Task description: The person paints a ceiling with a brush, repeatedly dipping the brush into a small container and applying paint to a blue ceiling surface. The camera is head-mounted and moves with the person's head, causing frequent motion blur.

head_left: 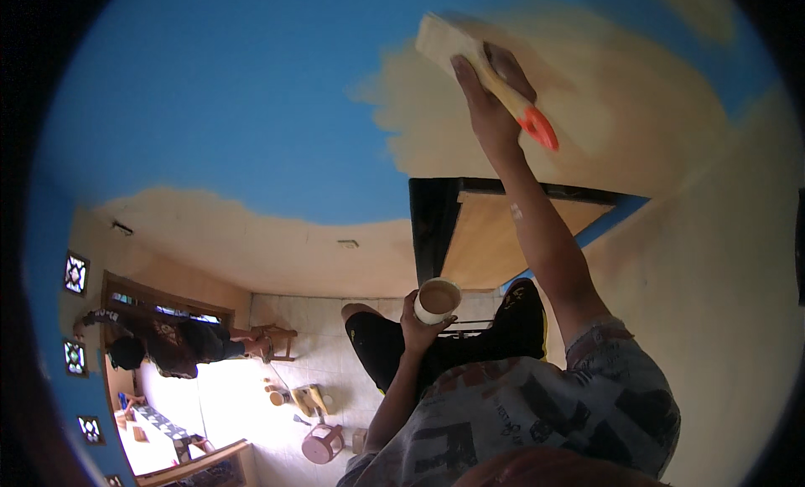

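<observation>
- My right hand [489, 101] is closed on the brush [501, 86], thumb along the near face of its handle and fingers wrapped round the other side.
- The brush sits far out and high, tilted, with its pale, wide bristles to the far left and its orange handle end sticking out to the near right of my palm.
- My left hand [413, 326] grips the cup [439, 302] from its left and near side; the cup is nearly full of beige liquid.
- Most of my right fingers are hidden behind the handle, and the cup covers part of my left ones.
- The bristles are a little blurred, and I cannot tell whether they touch the wall [277, 101].
- My right arm stretches almost straight out and up, crossing the black-edged door [516, 235]; my left is bent, low and close to my body.
- Round the brush the wall is beige, with blue to its left and at the far right.
- Well to the left, another person [172, 344] stands on a stool [283, 343]; a reddish tub [322, 444] is on the floor [352, 378], nearer me.
</observation>
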`<move>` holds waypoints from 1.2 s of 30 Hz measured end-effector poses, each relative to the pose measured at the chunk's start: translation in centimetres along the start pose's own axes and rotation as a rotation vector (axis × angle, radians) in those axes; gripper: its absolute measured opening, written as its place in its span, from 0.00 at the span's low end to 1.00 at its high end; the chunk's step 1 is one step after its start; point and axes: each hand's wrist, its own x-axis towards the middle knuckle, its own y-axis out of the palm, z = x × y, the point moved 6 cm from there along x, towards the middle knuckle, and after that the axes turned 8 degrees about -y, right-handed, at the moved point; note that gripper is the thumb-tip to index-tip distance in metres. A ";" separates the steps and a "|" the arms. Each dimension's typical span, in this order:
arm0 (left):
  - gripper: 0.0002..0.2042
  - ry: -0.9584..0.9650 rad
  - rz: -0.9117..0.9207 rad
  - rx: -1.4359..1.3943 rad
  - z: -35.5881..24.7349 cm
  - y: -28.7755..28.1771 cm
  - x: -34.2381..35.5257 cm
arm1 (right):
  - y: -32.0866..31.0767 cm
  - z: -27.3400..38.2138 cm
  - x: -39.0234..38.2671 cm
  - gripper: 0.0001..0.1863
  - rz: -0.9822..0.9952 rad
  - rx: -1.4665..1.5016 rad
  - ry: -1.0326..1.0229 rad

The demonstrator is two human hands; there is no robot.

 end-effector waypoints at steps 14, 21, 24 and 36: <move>0.43 -0.071 0.019 -0.028 1.2 0.8 -0.6 | -21.1 -5.5 4.9 0.08 -0.164 -0.653 -0.155; 0.44 -0.046 0.064 0.015 2.0 1.5 -0.8 | -19.8 -5.6 4.2 0.06 -0.148 -0.563 -0.450; 0.44 -0.024 0.052 0.035 1.6 1.4 -0.7 | -11.3 -4.3 3.3 0.13 -0.139 -0.772 -0.604; 0.43 -0.039 -0.019 -0.011 1.2 0.6 -1.2 | -2.6 -3.6 3.8 0.13 -0.115 -0.327 -0.252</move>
